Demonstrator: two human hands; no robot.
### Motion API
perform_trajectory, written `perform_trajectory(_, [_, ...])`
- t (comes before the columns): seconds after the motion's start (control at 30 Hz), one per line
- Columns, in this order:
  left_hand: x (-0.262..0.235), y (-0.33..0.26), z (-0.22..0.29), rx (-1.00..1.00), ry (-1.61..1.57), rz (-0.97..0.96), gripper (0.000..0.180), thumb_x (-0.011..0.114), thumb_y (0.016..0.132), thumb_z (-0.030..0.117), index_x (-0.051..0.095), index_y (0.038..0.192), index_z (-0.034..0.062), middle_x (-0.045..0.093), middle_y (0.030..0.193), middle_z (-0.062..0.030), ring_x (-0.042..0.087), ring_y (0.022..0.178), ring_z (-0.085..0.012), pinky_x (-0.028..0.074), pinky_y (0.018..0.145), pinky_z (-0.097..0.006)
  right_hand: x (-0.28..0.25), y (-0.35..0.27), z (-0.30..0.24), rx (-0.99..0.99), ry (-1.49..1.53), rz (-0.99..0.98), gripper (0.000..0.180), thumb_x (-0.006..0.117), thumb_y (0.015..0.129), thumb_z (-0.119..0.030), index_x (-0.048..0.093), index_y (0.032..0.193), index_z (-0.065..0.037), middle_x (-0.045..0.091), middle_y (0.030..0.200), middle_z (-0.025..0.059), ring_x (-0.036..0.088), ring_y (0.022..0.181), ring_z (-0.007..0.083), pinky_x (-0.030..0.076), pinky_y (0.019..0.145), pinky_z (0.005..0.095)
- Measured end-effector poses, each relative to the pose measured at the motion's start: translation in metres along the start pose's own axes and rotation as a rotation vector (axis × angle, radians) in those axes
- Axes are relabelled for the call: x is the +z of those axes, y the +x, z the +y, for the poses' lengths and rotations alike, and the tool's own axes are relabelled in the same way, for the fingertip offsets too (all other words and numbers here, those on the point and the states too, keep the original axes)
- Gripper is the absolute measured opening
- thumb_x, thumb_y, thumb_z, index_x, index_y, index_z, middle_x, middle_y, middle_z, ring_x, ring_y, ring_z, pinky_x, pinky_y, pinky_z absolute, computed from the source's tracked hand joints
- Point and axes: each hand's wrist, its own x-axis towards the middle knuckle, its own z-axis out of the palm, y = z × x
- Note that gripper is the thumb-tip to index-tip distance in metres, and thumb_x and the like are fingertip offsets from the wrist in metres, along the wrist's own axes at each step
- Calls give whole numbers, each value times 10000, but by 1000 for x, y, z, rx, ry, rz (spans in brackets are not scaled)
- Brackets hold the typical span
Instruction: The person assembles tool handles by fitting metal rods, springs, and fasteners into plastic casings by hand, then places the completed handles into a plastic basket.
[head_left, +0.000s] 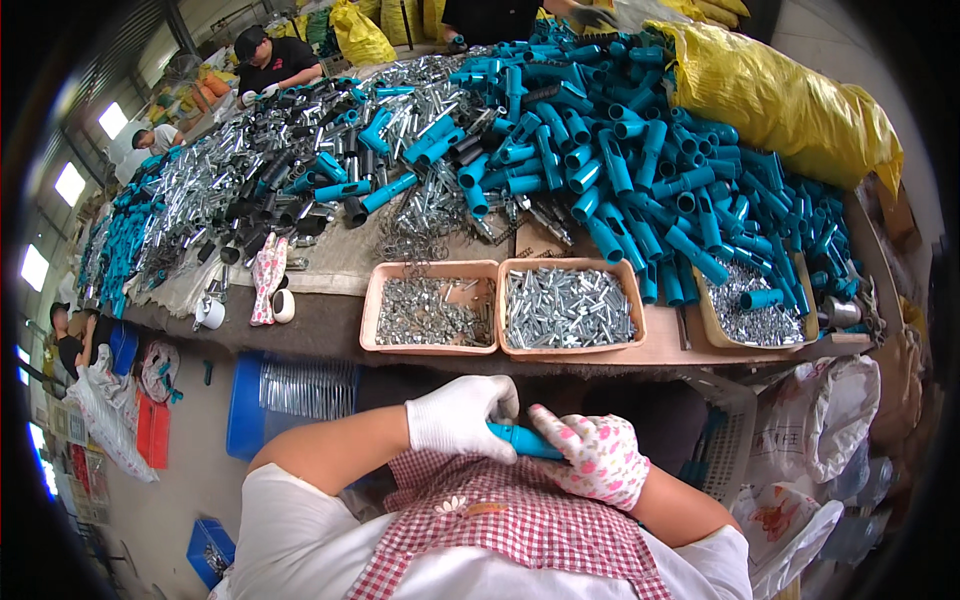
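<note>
A teal tube-shaped part (pixel 527 441) lies crosswise between my hands, close to my checked apron. My left hand (pixel 460 415), in a white glove, is closed round its left end. The flower-patterned glove of my right hand (pixel 600 458) grips the other end, with the index finger lifted along the top. My fingers hide both ends of the tube. Just beyond my hands, at the table's near edge, stand a bin of small metal fittings (pixel 430 310), a bin of short metal pins (pixel 568 308) and a third bin of small metal parts (pixel 755 312).
A large heap of teal tubes (pixel 620 160) covers the table's right side, beside a yellow sack (pixel 780 100). Metal and black parts (pixel 270 150) are piled leftward. A blue crate (pixel 245 405) with metal rods stands below the edge. Other people work around the table.
</note>
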Motion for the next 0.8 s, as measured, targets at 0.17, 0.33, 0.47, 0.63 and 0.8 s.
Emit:
perform_trajectory(0.17, [12,-8,16,-70,24,93,541,811,658,268,562,1036,-29,688,892,-166,693,842,-254,547,765,-340,-6,-5,14,105,233,-254,878,700,798,-342,261,1481,-11,658,946,175,670,741,308,540,633,400])
perform_trajectory(0.33, [-1,-2,5,78,-37,55,622,776,694,227,532,1206,-28,704,1007,-155,688,927,-254,536,817,-328,-5,-5,14,122,393,-222,690,697,802,-167,401,1405,-7,667,959,211,677,823,356,551,729,391])
perform_trajectory(0.47, [-61,7,-17,256,98,253,708,722,709,280,505,1330,19,604,1165,-170,595,1090,-271,501,895,-376,-23,-2,9,336,429,-202,630,692,797,-129,453,1370,-17,671,964,211,677,872,363,547,752,389])
perform_trajectory(0.63, [-84,38,-69,-40,672,425,342,661,778,257,670,1028,25,645,976,-175,620,944,-340,497,835,-432,-19,3,8,297,432,-153,662,707,798,-146,439,1396,-46,659,911,214,668,846,365,532,748,402])
perform_trajectory(0.8, [-79,30,-89,-212,641,458,227,631,803,253,696,820,36,653,815,-174,643,844,-348,488,820,-442,-19,4,10,373,438,-210,661,683,823,-216,423,1409,-54,663,961,219,668,863,358,536,766,397])
